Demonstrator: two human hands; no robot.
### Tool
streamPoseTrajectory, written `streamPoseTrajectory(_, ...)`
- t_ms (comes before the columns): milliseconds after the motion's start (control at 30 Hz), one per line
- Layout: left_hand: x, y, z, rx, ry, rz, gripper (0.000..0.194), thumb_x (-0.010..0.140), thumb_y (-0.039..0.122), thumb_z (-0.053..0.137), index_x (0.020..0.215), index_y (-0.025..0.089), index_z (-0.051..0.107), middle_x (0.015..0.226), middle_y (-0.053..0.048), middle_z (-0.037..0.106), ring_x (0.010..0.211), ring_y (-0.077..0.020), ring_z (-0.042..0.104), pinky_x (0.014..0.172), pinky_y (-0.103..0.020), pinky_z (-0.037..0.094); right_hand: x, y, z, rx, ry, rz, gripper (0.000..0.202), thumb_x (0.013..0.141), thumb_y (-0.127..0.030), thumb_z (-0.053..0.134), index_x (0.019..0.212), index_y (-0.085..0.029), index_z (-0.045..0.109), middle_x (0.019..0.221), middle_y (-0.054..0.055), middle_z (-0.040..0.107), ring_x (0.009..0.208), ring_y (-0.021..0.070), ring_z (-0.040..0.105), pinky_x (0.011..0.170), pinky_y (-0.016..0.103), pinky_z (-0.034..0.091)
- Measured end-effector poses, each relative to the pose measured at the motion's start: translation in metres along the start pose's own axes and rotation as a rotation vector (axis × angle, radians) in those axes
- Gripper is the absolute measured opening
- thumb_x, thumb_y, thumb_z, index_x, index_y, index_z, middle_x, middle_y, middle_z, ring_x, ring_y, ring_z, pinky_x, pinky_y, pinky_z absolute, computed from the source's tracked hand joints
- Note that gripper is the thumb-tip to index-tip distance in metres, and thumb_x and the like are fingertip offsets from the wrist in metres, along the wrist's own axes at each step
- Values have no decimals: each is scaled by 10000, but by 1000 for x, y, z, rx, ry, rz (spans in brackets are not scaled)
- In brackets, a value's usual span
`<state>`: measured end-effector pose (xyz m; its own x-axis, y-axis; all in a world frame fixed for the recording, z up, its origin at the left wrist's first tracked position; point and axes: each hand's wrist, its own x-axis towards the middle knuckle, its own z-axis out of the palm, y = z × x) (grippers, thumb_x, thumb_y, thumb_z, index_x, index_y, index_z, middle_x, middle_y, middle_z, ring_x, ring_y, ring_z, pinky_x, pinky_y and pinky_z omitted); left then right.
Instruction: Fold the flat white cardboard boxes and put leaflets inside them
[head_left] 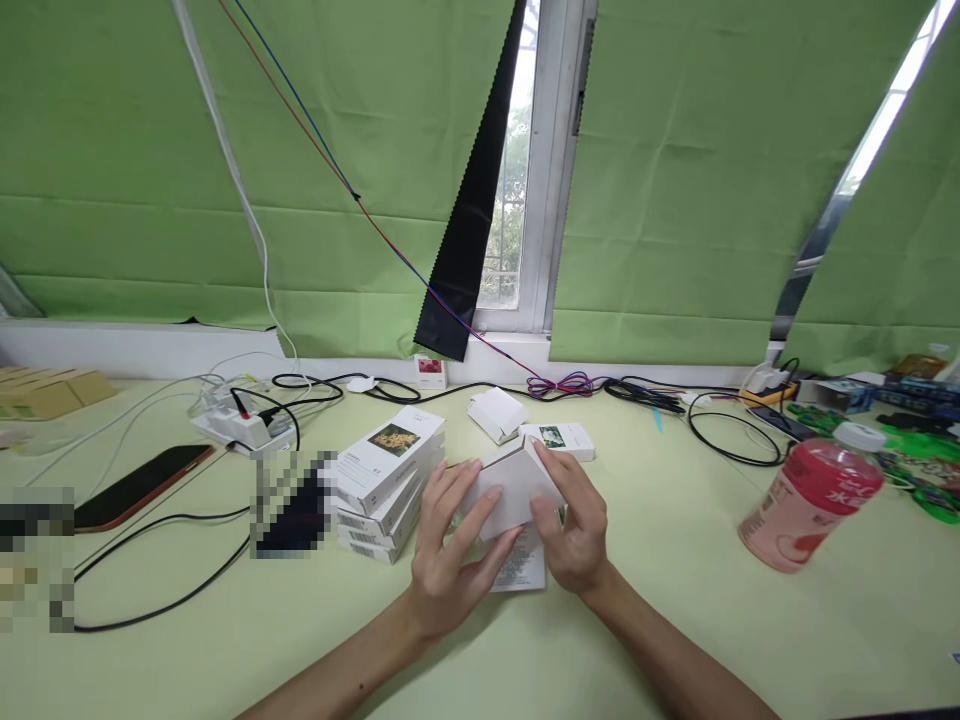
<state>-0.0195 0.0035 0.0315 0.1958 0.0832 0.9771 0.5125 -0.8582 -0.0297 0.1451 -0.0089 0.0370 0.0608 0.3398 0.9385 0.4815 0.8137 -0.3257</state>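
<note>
A small white cardboard box is held up between both hands at the middle of the table. My left hand grips its left side and underside with fingers spread over the face. On the right edge, my right hand closes with the index finger along the top and the thumb against the face. Beneath the box lies a printed sheet or box face, partly hidden. Just left stands a stack of white boxes, the top one bearing a yellow flower picture. Behind are another white box and a box with a white-flower picture.
A pink bottle stands at the right, near green packets. To the left are a phone, a power strip and loose black cables. Coiled wires lie along the back edge below green blinds.
</note>
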Motion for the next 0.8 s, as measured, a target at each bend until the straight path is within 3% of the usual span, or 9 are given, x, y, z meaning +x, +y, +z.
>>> streamPoseTrajectory(800, -3, -1, 1, -53, -16, -2, 559, 774, 72, 787, 1289, 128, 576, 1335, -193, 593, 1255, -347, 599, 1064, -622, 498, 2, -1, 0, 27, -20, 49, 537, 908, -190, 594, 1441, -223, 542, 1183, 118, 654, 1080, 250, 639, 867, 395, 590)
